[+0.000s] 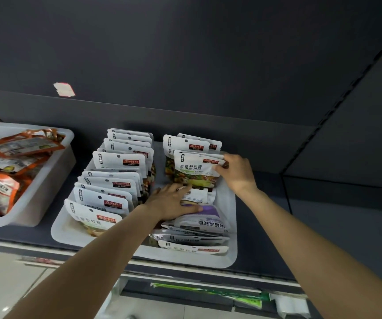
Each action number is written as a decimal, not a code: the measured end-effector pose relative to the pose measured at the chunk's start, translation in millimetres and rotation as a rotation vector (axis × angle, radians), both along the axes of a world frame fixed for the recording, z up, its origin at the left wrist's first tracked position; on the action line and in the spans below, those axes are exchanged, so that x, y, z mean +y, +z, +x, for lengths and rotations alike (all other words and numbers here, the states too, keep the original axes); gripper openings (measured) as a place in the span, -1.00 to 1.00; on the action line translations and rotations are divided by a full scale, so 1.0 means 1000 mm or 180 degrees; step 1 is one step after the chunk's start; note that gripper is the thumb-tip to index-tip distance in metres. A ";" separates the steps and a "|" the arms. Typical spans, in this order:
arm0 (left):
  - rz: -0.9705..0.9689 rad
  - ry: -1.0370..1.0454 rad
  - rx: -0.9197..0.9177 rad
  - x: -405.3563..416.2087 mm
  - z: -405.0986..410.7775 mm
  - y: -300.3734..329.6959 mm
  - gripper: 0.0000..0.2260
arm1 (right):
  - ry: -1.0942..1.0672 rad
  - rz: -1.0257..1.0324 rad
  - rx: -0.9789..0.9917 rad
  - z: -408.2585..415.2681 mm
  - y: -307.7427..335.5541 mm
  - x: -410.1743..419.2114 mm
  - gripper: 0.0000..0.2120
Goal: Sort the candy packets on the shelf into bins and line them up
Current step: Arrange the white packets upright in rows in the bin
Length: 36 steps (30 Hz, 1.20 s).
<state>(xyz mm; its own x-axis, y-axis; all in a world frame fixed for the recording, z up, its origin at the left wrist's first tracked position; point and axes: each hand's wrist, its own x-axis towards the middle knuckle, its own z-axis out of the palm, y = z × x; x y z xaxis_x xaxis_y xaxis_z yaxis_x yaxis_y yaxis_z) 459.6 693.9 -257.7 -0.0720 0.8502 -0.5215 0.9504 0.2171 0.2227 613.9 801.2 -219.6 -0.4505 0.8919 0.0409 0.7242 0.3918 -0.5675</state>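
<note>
The right hand (237, 172) pinched the upright packet (197, 170) at its right edge in the bin (227, 261). The left hand (174, 201) lay flat, fingers (185, 187) spread, on loose packets (199, 223) nearer, gripping nothing.

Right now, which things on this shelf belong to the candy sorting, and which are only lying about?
Belongs to the job:
- large white plastic bin
- white candy packets standing in a row
- white star-candy packet, pinched by the right hand
- purple-and-white packet lying flat, under the left hand

Lying about:
- second white bin with orange packets
- pale sticker on the dark wall
</note>
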 end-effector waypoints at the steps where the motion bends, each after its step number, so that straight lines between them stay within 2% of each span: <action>1: -0.0064 -0.0003 0.0018 0.002 -0.001 -0.001 -0.20 | 0.0002 -0.0003 -0.0006 0.000 0.000 0.000 -0.80; 9: 0.0005 0.0050 0.0050 0.004 -0.002 -0.014 -0.13 | -0.0070 0.0121 -0.0053 -0.007 -0.001 0.003 -0.79; 19: 0.0020 0.0367 -0.0343 0.005 0.001 -0.014 -0.17 | -0.0095 0.0056 -0.0018 -0.007 -0.003 0.004 -0.79; 30: 0.0561 0.0333 -0.0597 -0.001 0.005 -0.009 -0.28 | -0.0107 0.0047 0.0011 -0.007 -0.006 0.005 -0.77; 36: 0.1271 0.0081 -0.0492 -0.011 0.007 0.004 -0.35 | -0.0139 0.0062 0.0056 -0.008 -0.005 0.006 -0.78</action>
<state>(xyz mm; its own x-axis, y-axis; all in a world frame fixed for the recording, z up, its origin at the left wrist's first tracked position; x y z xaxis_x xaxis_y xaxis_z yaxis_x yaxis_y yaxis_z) 466.4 682.8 -254.0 -0.0423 0.9865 -0.1582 0.8947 0.1079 0.4334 606.3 807.5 -224.9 -0.4102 0.9096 0.0661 0.7308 0.3711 -0.5729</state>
